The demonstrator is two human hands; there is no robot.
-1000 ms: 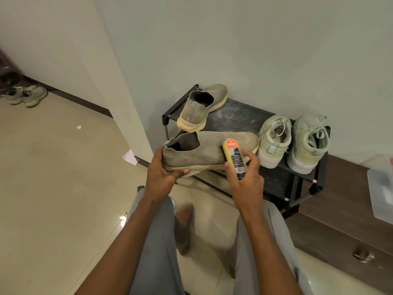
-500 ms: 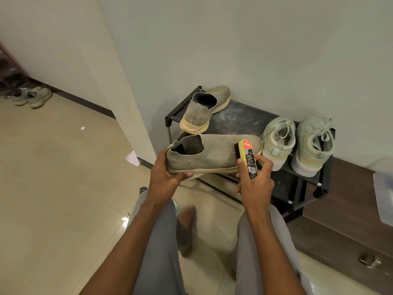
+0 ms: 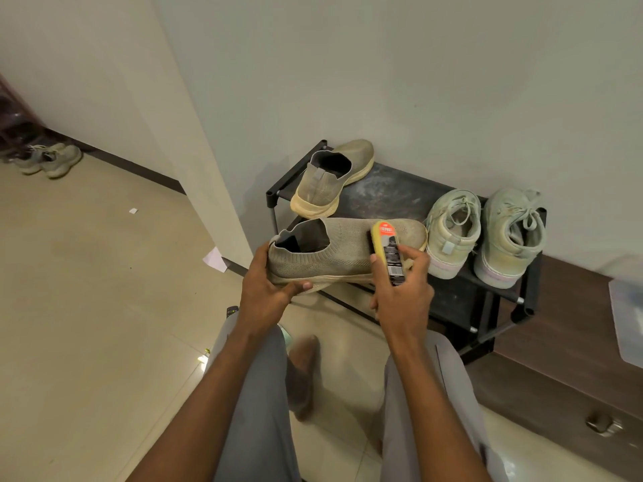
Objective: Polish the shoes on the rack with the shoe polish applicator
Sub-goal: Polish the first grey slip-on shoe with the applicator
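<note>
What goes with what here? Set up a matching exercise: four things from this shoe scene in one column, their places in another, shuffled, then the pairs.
Things
1. knit slip-on shoe
2. shoe polish applicator
3. second slip-on shoe
4. pair of lace-up sneakers

Places
A. right end of the rack's top shelf
B. gripped at the heel by the left hand
C. left rear corner of the top shelf
D. held in the right hand, against the shoe's side

Pairs: 1-B, 2-D, 3-C, 4-A

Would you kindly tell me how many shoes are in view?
6: one slip-on held by the left hand, its mate and two laced sneakers on the rack, and a pair on the far floor.
</note>
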